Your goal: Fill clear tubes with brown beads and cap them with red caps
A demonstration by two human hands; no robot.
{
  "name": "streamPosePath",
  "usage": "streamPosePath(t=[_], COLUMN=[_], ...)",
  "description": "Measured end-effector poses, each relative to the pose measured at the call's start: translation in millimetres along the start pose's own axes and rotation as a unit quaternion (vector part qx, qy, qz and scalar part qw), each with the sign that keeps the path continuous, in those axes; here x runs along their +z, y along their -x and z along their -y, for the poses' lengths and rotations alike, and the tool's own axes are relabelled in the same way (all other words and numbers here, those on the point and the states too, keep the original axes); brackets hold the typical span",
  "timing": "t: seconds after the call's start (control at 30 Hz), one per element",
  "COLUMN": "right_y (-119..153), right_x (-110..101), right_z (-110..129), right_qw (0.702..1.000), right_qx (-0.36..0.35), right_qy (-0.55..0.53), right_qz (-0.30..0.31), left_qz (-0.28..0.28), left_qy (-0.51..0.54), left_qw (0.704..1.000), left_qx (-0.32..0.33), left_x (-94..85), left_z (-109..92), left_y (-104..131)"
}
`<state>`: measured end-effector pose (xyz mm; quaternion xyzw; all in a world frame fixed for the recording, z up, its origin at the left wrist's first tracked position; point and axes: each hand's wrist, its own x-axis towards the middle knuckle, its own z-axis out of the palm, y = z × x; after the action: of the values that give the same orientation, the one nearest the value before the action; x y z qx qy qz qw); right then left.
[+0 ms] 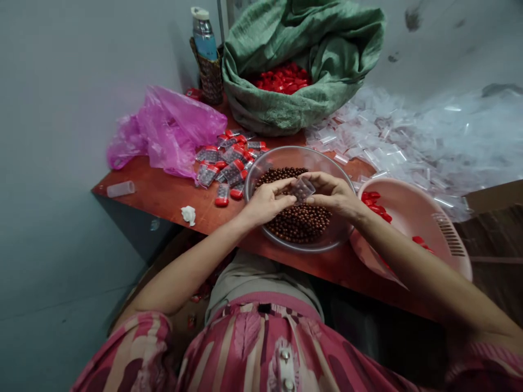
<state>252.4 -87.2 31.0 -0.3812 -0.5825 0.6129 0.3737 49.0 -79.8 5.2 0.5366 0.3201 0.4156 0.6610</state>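
Note:
A small clear plastic container (303,190) with dark balls inside is held between my two hands, above a clear basin (261,235). My left hand (267,202) pinches its left side with thumb and fingers. On the other side, my right hand (335,195) is closed around its right end. Beneath them lies a heap of shiny brown beads (302,223) in the basin. Left of the basin are several filled containers with red caps (232,171), some stacked on each other. To the right, a pink basin (425,212) holds loose red caps (373,204), partly hidden by my right forearm.
A green sack (269,111) full of red pieces (284,79) stands behind the basin. Clear empty containers (392,141) are heaped at the right. A pink plastic bag (171,128), a flask (203,35), a clear tube (121,189) and crumpled white tissue (188,215) are leftward.

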Motion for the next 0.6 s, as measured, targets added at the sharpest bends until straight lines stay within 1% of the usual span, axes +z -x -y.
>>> streamPosePath(t=[0.07, 0.13, 0.17, 0.2, 0.23, 0.27, 0.3, 0.33, 0.37, 0.4, 0.43, 0.47, 0.5, 0.53, 0.57, 0.6], right_y=[2, 2, 1, 0, -3, -6, -9, -13, -17, -20, -23, -25, -26, -26, -26, -24], right_x=[-2, -8, -12, -15, -18, -18, -16, -12, -6, 1, 8, 14, 19, 21, 21, 18], right_z=[0, 0, -1, -1, -3, -4, -7, -11, -14, -18, -22, -24, -26, -26, -26, -24], right_qw=[1.000, 0.997, 0.991, 0.976, 0.945, 0.895, 0.830, 0.763, 0.706, 0.668, 0.648, 0.645, 0.659, 0.687, 0.727, 0.777], right_qx=[-0.016, -0.040, -0.056, -0.074, -0.088, -0.097, -0.101, -0.103, -0.108, -0.116, -0.124, -0.126, -0.117, -0.098, -0.074, -0.050], right_qy=[0.010, 0.062, 0.120, 0.206, 0.316, 0.434, 0.544, 0.628, 0.681, 0.705, 0.708, 0.697, 0.679, 0.656, 0.625, 0.580], right_qz=[-0.006, -0.008, -0.007, -0.002, 0.011, 0.035, 0.069, 0.112, 0.161, 0.209, 0.253, 0.287, 0.302, 0.298, 0.275, 0.240], left_qz=[0.008, 0.000, -0.009, -0.023, -0.041, -0.063, -0.083, -0.101, -0.115, -0.126, -0.134, -0.140, -0.146, -0.152, -0.157, -0.160], left_qy=[0.035, 0.062, 0.066, 0.063, 0.056, 0.044, 0.031, 0.017, 0.002, -0.012, -0.025, -0.035, -0.043, -0.049, -0.054, -0.057], left_qw=[0.999, 0.998, 0.997, 0.997, 0.997, 0.997, 0.996, 0.994, 0.992, 0.990, 0.988, 0.986, 0.984, 0.983, 0.981, 0.980], left_qx=[-0.012, -0.028, -0.033, -0.033, -0.026, -0.012, 0.005, 0.024, 0.041, 0.057, 0.069, 0.079, 0.087, 0.094, 0.101, 0.105], left_x=[5.7, 8.8, 9.2, 8.7, 7.5, 5.8, 3.7, 1.6, -0.4, -2.3, -3.9, -5.3, -6.4, -7.4, -8.3, -8.9], left_z=[0, 2, 3, 4, 6, 7, 8, 9, 10, 11, 11, 12, 13, 14, 15, 15], left_y=[0, 0, -1, -1, -2, -3, -4, -4, -5, -5, -5, -5, -5, -5, -5, -5])
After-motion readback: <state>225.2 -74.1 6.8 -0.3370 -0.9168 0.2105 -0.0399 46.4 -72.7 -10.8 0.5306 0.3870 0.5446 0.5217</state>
